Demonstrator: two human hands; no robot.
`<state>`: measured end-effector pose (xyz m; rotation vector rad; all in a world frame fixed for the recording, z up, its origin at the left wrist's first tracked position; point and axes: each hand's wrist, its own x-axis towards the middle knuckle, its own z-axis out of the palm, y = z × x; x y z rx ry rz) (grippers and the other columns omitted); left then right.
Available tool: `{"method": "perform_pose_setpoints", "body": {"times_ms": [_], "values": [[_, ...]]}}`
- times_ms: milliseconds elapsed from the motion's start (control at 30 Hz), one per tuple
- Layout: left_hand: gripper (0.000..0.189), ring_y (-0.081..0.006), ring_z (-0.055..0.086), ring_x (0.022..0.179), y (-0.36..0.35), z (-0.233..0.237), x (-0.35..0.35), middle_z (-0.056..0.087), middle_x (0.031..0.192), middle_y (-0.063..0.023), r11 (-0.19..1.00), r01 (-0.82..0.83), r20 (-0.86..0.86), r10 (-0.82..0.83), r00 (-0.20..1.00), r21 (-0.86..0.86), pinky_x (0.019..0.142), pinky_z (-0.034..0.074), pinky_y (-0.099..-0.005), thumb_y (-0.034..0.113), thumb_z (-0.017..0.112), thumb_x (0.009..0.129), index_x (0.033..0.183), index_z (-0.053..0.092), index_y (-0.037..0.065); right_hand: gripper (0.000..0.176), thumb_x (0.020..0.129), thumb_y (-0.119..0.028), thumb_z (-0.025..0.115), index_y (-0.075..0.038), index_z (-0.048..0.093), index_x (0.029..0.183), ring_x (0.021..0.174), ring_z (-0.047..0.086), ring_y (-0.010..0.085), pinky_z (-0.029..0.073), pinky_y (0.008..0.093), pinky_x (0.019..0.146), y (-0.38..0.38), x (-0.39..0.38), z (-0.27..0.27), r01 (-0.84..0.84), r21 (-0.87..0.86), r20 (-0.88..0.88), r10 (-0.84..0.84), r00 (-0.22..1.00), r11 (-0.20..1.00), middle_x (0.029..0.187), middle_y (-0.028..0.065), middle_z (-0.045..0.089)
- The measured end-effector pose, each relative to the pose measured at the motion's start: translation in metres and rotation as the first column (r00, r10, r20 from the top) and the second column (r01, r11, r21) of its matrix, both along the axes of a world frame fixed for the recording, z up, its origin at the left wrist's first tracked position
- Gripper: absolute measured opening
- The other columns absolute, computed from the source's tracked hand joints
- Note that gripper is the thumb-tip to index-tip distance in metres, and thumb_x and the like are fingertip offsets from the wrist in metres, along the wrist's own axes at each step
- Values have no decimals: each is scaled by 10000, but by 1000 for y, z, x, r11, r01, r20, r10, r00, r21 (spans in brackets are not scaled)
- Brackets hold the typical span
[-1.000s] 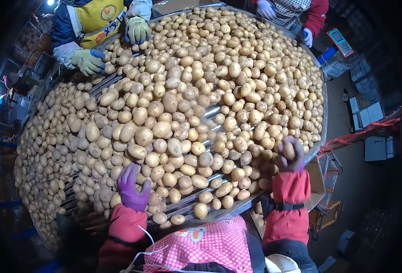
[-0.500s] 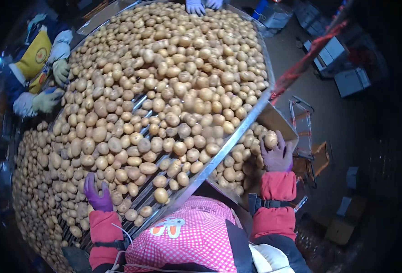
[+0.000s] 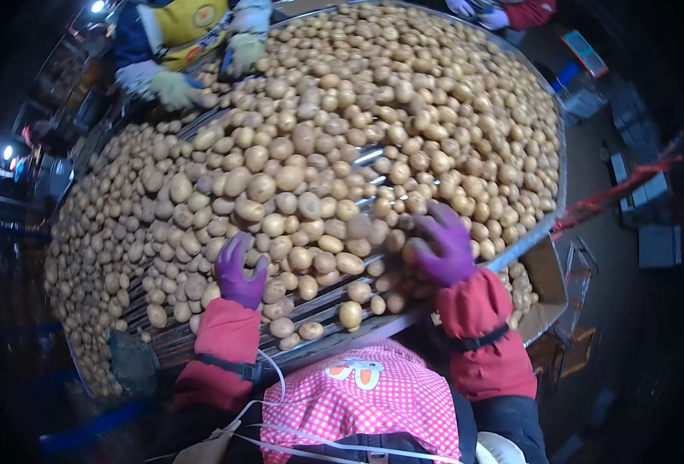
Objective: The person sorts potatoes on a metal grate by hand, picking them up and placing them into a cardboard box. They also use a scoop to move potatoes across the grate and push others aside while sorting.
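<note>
Potatoes [image 3: 288,178] of mixed sizes cover a large slatted sorting table [image 3: 311,309]. My left hand [image 3: 241,274], in a purple glove, rests among the potatoes near the front, thumb and fingers apart, with nothing gripped. My right hand [image 3: 444,247], also purple-gloved, reaches over the table's near right rim with fingers spread and bent against potatoes. No potato is visibly lifted in it, though its palm side is hidden. Between my hands, a few loose potatoes [image 3: 350,314] lie on the bare dark slats.
A cardboard box [image 3: 547,309] with potatoes stands against the right rim. A co-worker's gloved hands [image 3: 176,89] are at the far left edge; another person's gloved hands [image 3: 493,17] are at the far right. A red-wrapped post [image 3: 617,193] rises at the right.
My right hand has moved from above the box, where it held a potato, left onto the table; that potato is no longer seen in it. My view has turned left.
</note>
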<state>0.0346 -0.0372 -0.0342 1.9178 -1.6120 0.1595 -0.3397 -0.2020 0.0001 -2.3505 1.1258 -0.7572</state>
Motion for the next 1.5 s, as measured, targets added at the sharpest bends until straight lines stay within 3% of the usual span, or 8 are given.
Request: {"method": "perform_pose_setpoints", "body": {"times_ms": [267,433,567,767,967,1067,1267,1500], "values": [[538,-359,572,1130,-2,24,-6,614,1231,-153,998,-25,-99,31,995,59,982,457,-476,217,782,718,1206,620,56,541,665,-334,783,-270,632,1181,1198,532,323,443,477,991,-51,126,-26,-398,86,-338,403,850,913,1287,55,582],[616,-353,555,1115,-10,30,-12,606,1225,-150,982,24,59,-35,998,186,958,446,-473,261,791,723,1267,588,56,217,803,-263,644,-243,639,1019,998,630,294,436,456,911,-122,76,-36,-174,-165,-525,63,849,971,1030,10,673],[614,-343,547,1073,-22,28,-38,595,1226,-112,969,87,33,-98,995,230,917,450,-473,340,779,717,1251,603,94,641,674,-280,753,-311,565,1286,1211,532,341,404,492,1020,-121,72,-34,51,-365,-586,-271,764,930,1360,75,543],[573,-431,482,1140,-31,30,-84,536,1344,-74,911,99,31,-121,992,400,940,419,-536,438,724,751,1266,605,217,448,870,-318,601,-213,521,1298,1051,629,379,516,483,872,-56,171,-14,-118,259,-525,242,816,959,1146,194,634],[428,-351,604,1089,-50,56,-35,645,1187,-147,899,315,-589,-83,804,304,950,492,-451,230,708,846,1240,611,91,561,812,-335,676,-141,516,1314,1069,622,385,511,461,894,-82,159,-28,-284,283,-310,368,877,916,1175,197,627],[473,-310,638,1084,-107,70,-14,596,1292,-167,974,223,-33,-222,974,24,907,521,-426,181,672,848,1307,579,119,740,729,-344,760,-73,496,1366,1101,611,385,503,433,939,-50,173,-5,-188,364,-339,318,885,912,1216,197,619],[534,-310,639,1015,-204,47,-21,585,1277,-118,717,164,184,-381,906,677,837,528,-437,258,653,817,1340,549,289,696,663,-326,849,-36,561,1225,1033,654,316,523,392,895,-45,155,2,-177,451,-42,219,975,875,1140,158,662],[576,-184,609,958,-177,59,-11,595,1232,-56,834,527,-704,-273,655,166,822,511,-363,194,731,806,1343,539,116,777,784,-339,744,-55,410,1425,1153,570,233,504,364,918,-16,82,-14,-685,631,770,-399,498,364,1317,136,555]]}}
